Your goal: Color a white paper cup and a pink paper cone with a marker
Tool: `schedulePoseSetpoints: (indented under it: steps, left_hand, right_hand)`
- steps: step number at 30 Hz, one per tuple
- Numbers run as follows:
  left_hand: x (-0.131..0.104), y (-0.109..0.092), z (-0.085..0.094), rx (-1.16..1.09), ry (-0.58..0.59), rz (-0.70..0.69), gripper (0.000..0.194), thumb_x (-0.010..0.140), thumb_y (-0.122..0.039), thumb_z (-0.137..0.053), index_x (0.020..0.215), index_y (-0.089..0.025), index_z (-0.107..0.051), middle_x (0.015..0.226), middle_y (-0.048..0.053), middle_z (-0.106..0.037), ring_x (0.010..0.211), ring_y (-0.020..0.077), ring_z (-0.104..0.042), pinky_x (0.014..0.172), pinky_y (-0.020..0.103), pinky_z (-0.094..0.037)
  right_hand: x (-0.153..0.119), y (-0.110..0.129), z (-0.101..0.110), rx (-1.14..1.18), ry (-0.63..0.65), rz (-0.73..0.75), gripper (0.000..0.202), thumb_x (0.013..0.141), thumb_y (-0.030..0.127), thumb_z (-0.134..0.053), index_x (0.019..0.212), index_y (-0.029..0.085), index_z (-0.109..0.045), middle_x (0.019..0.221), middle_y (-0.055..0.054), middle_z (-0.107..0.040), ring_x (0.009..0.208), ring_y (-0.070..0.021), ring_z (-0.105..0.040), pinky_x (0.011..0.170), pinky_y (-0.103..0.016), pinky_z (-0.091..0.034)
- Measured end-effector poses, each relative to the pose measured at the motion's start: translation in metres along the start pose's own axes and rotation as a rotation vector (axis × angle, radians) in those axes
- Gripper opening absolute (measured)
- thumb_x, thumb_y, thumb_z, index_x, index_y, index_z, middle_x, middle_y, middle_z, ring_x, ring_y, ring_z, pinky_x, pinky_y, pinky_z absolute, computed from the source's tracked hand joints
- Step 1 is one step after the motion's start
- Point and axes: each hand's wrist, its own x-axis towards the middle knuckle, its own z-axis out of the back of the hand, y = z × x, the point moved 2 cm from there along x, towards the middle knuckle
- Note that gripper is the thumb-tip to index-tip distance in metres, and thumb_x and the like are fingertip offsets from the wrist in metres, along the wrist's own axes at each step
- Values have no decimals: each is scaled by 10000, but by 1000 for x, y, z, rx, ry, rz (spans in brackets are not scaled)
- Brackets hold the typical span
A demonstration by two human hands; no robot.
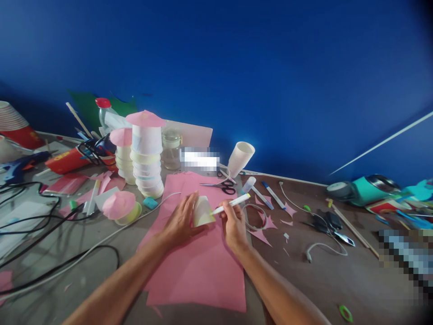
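Observation:
Over the pink paper [199, 275], my left hand [181, 220] grips a small white paper cup [202, 210] lying on its side, its rim band tinted yellow. Pinched in my right hand [234, 228] is a yellow marker [240, 199], its tip touching or very near the cup's yellow edge. Dark-handled scissors [228, 188] lie just beyond on the same paper. To the left stand stacked paper cups [146, 151] under a pink cone top, a shorter stack [124, 158] and a single cup with a pink cone [119, 205].
A white cup stack [241, 158] leans near the wall. Blue-capped markers [274, 195] and pink paper scraps [267, 221] lie to the right. A white cable [115, 234] crosses the left side. A glass jar [172, 151] and a turquoise flask [372, 189] stand or lie farther back.

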Motion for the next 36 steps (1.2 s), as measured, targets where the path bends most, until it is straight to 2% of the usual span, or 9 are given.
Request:
schedulePoseSetpoints:
  steps: [3, 9, 13, 17, 20, 24, 27, 30, 36]
  left_hand:
    - [0, 0, 0, -8, 0, -2, 977, 808, -688, -597, 1515, -111, -251, 1439, 245, -494, 1346, 395, -474, 1073, 538, -456]
    - [-1, 1, 0, -22, -26, -41, 946, 832, -624, -620, 1525, -121, -219, 1444, 247, -487, 1357, 390, -461, 1076, 548, -448]
    - [-1, 0, 0, -27, -26, -38, 948, 823, -615, -640, 1523, -127, -228, 1446, 244, -487, 1347, 382, -475, 1064, 528, -464]
    - [0, -1, 1, -38, -25, 2, 962, 795, -628, -666, 1519, -147, -252, 1433, 225, -506, 1334, 375, -493, 1058, 520, -470]
    - [1, -3, 2, -48, -34, -1, 964, 787, -632, -670, 1508, -135, -268, 1419, 240, -512, 1326, 380, -499, 1050, 523, -474]
    - [2, -2, 1, -38, -30, 23, 949, 793, -621, -669, 1504, -139, -267, 1411, 246, -516, 1309, 385, -515, 1041, 533, -476]
    - [1, -1, 1, -9, -62, 28, 945, 807, -640, -638, 1507, -139, -249, 1401, 245, -524, 1317, 399, -504, 1045, 548, -466]
    - [1, -1, 3, 42, -128, 12, 933, 846, -644, -582, 1521, -141, -180, 1411, 249, -506, 1335, 405, -481, 1053, 566, -453]
    - [0, -2, 4, 98, -175, -10, 865, 919, -576, -507, 1548, -174, -71, 1434, 231, -483, 1357, 385, -464, 1067, 569, -451]
  right_hand:
    - [2, 0, 2, 51, -39, 15, 292, 766, 482, -690, 696, 208, -616, 533, 62, -461, 513, -112, -425, 535, -262, -375]
    - [-1, 1, 2, 91, 28, 7, 277, 738, 413, -713, 625, 190, -593, 552, 46, -498, 520, -102, -429, 524, -250, -352]
    - [-2, -1, 2, 56, 36, -4, 298, 740, 427, -729, 622, 183, -605, 550, 45, -506, 524, -99, -424, 524, -246, -338]
    - [0, 0, 4, 23, -51, 26, 319, 755, 483, -721, 676, 187, -634, 546, 56, -496, 540, -103, -442, 557, -252, -357]
    - [2, 2, 3, 69, -94, 51, 350, 778, 547, -678, 790, 197, -659, 547, 63, -503, 562, -118, -482, 610, -268, -404]
    - [0, 8, 0, 34, -54, 96, 370, 853, 568, -583, 871, 205, -650, 533, 71, -492, 579, -131, -499, 703, -309, -447]
    - [-4, 13, 0, -151, -46, 188, 288, 857, 486, -591, 894, 206, -645, 649, 30, -583, 679, -157, -550, 743, -322, -451]
    - [-10, 16, -1, -274, 18, 252, 229, 833, 392, -598, 980, 217, -625, 766, 10, -626, 718, -166, -562, 711, -310, -451]
    - [-14, 14, -6, -250, 149, 263, 284, 853, 388, -584, 1093, 237, -582, 812, 15, -584, 743, -159, -557, 714, -298, -470]
